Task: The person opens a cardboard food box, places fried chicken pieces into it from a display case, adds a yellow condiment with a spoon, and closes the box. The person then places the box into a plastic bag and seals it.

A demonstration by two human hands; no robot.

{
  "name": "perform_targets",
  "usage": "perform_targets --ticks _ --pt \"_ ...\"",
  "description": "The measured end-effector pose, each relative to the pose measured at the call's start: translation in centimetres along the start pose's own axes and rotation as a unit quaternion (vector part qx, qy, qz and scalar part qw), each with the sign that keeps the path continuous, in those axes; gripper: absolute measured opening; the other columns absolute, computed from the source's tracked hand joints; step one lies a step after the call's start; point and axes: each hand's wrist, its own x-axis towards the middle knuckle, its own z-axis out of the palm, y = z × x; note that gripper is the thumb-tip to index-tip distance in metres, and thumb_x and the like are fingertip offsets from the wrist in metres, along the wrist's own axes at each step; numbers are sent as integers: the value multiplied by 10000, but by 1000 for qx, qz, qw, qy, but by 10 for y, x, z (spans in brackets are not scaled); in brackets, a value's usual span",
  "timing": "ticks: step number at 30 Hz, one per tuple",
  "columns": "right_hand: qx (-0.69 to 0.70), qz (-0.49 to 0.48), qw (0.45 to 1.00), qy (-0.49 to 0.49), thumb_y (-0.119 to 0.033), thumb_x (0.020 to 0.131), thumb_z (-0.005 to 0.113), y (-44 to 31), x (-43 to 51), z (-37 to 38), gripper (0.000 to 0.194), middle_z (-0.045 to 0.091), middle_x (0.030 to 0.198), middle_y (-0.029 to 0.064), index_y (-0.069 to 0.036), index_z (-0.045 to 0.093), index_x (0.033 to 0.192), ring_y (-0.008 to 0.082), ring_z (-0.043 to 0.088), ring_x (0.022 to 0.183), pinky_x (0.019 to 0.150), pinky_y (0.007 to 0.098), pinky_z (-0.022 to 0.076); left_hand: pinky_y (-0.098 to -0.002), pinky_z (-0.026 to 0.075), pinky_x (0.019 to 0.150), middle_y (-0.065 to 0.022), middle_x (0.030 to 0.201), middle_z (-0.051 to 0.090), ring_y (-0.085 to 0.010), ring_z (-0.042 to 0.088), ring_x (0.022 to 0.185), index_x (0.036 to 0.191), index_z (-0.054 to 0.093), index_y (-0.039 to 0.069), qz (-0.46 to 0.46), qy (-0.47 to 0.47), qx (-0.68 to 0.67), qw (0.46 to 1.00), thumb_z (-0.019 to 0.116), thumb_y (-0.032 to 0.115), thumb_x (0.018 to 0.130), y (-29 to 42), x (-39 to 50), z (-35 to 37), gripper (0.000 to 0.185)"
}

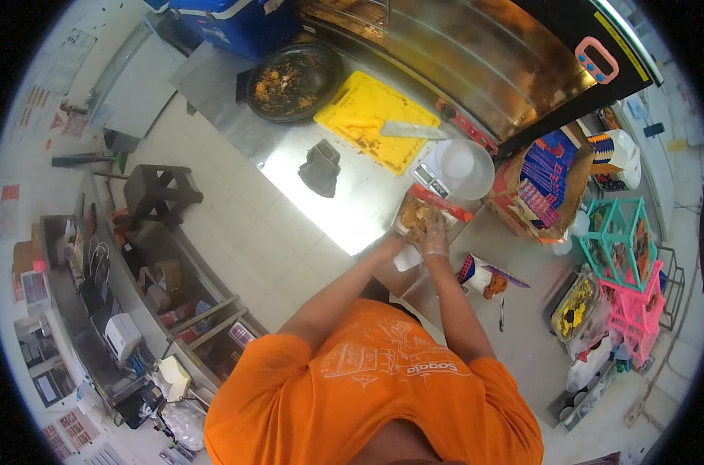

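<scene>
Before me, over the steel table, is a paper food box (440,202) with a raised red flap. Browned, fried-looking pieces, apparently fried chicken (413,214), fill it. My left hand (393,246) grips the near edge of this box, its fingers partly hidden underneath. A clear plastic glove covers my right hand (434,235), whose fingers close over a piece of the chicken at the box's right side. White paper (407,258) hangs just below the hands. To the right, a second box (478,278) in blue and white lies with a fried piece (495,286) at its opening.
A knife (413,129) rests on a yellow cutting board (352,116) beside a black pan (293,81). Near them are a digital scale (430,177) with a plastic bowl (474,168) and a dark cloth (321,168). A carton (506,197) holds folded boxes. The glass display warmer (474,64) borders the back.
</scene>
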Motion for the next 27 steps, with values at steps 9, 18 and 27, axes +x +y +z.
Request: perform_targets --ticks 9,18,27 --pt "-160 -135 974 -85 -293 1001 639 -3 -21 -1 303 710 1257 204 -57 733 1164 400 632 1220 1052 546 481 -522 412 1134 -132 1575 521 -282 495 1435 1449 606 106 196 308 463 807 748 208 886 -45 -93 0 589" --pt "-131 -192 969 79 -206 944 657 41 -13 71 170 726 1073 164 -90 760 1013 363 686 1065 905 509 547 -549 379 1139 -89 1704 389 -284 456 1458 1567 497 95 187 138 530 816 618 201 984 -58 -103 2 605" --pt "-82 -130 987 41 -248 953 660 37 3 52 219 728 921 183 -63 771 917 372 710 962 867 521 553 -605 347 1141 -90 1698 395 -341 431 1455 1581 478 107 156 135 509 836 617 186 960 -47 -104 10 640"
